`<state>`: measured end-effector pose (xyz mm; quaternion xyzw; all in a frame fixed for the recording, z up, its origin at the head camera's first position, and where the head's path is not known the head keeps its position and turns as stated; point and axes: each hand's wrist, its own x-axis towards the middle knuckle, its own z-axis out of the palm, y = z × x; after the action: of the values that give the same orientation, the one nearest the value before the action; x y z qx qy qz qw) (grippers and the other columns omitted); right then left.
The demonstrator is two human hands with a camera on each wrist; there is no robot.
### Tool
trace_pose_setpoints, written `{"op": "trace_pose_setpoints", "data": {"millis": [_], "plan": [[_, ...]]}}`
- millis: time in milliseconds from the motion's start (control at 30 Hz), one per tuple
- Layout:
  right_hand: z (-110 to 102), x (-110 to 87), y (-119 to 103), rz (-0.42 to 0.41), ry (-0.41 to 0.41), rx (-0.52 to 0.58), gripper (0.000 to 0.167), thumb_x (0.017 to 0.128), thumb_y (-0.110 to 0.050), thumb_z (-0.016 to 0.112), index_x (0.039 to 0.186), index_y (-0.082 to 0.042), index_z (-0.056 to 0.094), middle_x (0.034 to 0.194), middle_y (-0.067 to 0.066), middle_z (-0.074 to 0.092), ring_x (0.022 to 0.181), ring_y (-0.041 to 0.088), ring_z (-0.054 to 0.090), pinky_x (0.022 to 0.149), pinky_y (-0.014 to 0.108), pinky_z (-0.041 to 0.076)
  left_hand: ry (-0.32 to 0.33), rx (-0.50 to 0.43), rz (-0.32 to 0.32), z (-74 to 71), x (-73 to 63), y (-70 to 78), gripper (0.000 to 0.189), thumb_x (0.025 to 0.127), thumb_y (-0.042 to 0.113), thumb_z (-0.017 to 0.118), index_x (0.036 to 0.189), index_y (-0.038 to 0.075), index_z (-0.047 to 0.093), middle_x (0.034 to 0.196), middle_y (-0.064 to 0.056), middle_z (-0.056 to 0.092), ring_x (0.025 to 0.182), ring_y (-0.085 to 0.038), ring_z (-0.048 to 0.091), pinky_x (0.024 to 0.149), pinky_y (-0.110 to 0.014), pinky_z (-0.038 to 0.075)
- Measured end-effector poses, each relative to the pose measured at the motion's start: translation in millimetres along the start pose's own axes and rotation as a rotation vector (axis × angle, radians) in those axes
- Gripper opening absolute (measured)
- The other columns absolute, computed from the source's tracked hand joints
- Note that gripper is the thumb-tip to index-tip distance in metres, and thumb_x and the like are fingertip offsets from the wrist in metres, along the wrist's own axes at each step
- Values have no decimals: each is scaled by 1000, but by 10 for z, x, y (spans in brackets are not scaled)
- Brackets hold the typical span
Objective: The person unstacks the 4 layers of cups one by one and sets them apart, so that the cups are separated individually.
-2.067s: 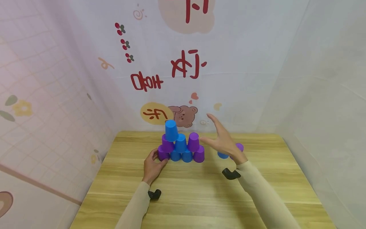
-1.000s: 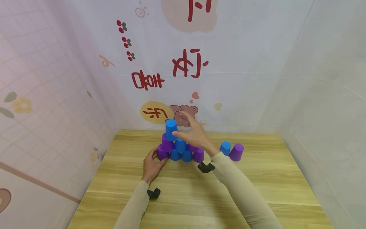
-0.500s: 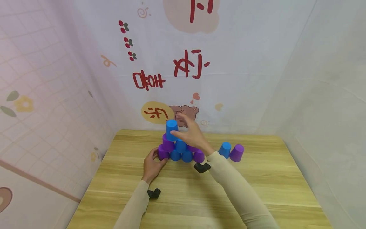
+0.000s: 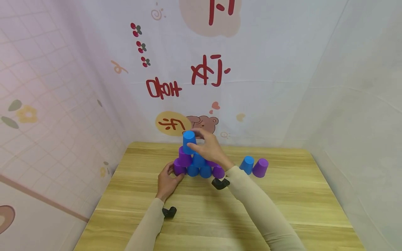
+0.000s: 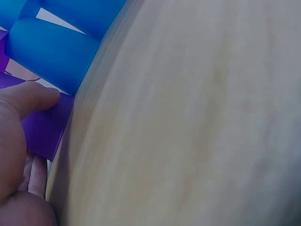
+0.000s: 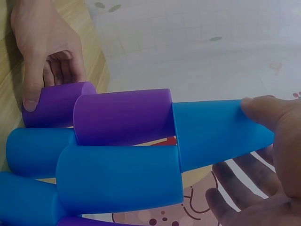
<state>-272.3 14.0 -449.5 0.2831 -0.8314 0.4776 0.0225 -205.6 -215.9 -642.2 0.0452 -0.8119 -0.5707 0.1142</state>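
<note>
Upside-down blue and purple cups stand in a stepped stack on the table. My left hand [image 4: 167,182] grips the purple cup [image 4: 179,168] at the bottom left corner; its thumb lies across that purple cup [image 5: 49,122] in the left wrist view. At the top, my right hand [image 4: 209,149] holds a blue cup [image 4: 188,137] between thumb and fingers. In the right wrist view this blue cup [image 6: 211,132] sits across a purple cup [image 6: 124,115] and another blue cup [image 6: 120,176] of the middle row. The right hand partly hides the purple cup [image 4: 212,163] at that row's right end.
To the right of the stack stand a loose blue cup [image 4: 247,164] and a purple cup [image 4: 260,168] on the wooden table [image 4: 194,223]. A patterned cloth wall [image 4: 267,87] rises behind the table, with more cloth on both sides.
My right hand has come in from the right to the top blue cup, and its fingers have closed round it. My left hand stays at the bottom left purple cup.
</note>
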Motion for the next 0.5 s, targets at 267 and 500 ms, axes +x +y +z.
{"op": "trace_pose_setpoints", "data": {"millis": [267,500], "plan": [[7,-11,-2,-19,1,52,59,104,-24,83,156,-10,60,145,16,74,134,37,75,117,55,64,5,-1,14,1,-4,-10,70,89,9,96,153,8,65,151,-18,73,138,-38,74,124,-54,58],[4,-18,-4,-32,33,55,55,103,-22,84,152,-11,62,142,14,75,129,33,77,112,47,67,10,-5,37,6,5,-38,70,89,9,96,152,9,66,149,-18,74,137,-38,75,123,-53,59]]}}
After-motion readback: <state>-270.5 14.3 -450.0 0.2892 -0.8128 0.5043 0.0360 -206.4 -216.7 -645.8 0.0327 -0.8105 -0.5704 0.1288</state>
